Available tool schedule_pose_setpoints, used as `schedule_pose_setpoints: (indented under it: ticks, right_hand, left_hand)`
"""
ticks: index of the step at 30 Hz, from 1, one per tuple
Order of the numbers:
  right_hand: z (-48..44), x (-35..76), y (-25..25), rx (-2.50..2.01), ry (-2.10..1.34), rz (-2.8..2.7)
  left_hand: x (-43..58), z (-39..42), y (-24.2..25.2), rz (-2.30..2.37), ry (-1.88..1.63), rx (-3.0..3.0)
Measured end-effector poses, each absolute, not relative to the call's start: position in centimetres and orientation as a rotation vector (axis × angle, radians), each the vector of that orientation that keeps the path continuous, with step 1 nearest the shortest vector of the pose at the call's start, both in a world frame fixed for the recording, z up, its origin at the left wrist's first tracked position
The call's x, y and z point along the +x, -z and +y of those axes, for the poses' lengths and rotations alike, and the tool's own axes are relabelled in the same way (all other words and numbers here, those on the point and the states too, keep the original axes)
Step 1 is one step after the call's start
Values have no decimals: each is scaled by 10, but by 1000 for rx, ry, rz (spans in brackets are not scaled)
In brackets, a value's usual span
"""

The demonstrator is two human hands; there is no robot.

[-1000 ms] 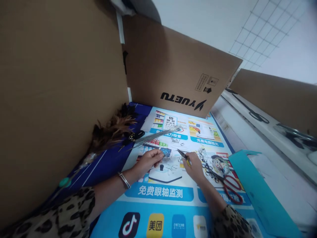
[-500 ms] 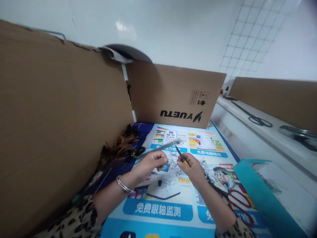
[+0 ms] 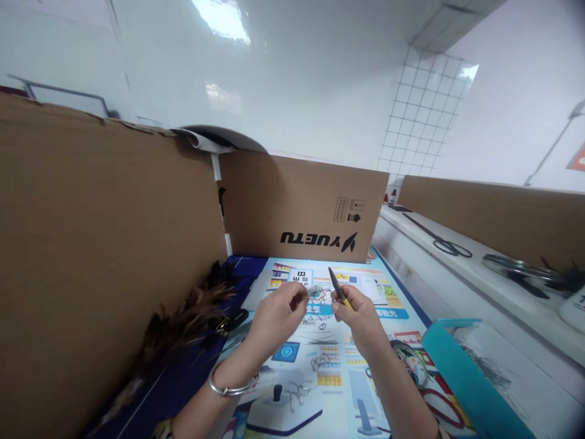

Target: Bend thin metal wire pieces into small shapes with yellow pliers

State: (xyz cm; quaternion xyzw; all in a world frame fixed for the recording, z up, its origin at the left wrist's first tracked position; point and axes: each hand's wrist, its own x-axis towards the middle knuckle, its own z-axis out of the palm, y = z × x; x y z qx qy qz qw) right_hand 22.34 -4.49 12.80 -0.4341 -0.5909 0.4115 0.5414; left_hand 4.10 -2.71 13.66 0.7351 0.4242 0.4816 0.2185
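Observation:
My left hand (image 3: pixel 280 312) is closed in a pinch, with the ends of several thin metal wires (image 3: pixel 314 291) sticking out past its fingertips toward the right. In my right hand (image 3: pixel 359 314) is a pair of slim pliers (image 3: pixel 336 283) with yellow on the handle, their dark tip pointing up and slightly left. The pliers are apart from the wires. Beneath my hands, small bent wire pieces (image 3: pixel 321 361) lie on the printed sheet (image 3: pixel 338 396), and another tangle of bent wire (image 3: pixel 298 391) rests nearer to me.
Brown feathers (image 3: pixel 183 317) lie along the left cardboard panel (image 3: pixel 114 244). Another cardboard panel (image 3: pixel 301 201) stands at the back. To the right are a teal box (image 3: pixel 475 378) with thin wires, red-handled scissors (image 3: pixel 442 407), a tape roll (image 3: pixel 411 363) and black scissors (image 3: pixel 450 247) on a ledge.
The view has tilted up and shifted right. My left hand has turned, its knuckles now rolled upward. The pliers have risen away from the wire pieces, still in my right hand.

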Motion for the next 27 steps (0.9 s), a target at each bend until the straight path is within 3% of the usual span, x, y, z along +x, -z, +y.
schedule_pose_setpoints:
  ticks: [27]
  right_hand:
    - [-50, 215, -117, -1001, -1173, -1342]
  left_hand:
    - [23, -15, -122, 455, -900, 1387]
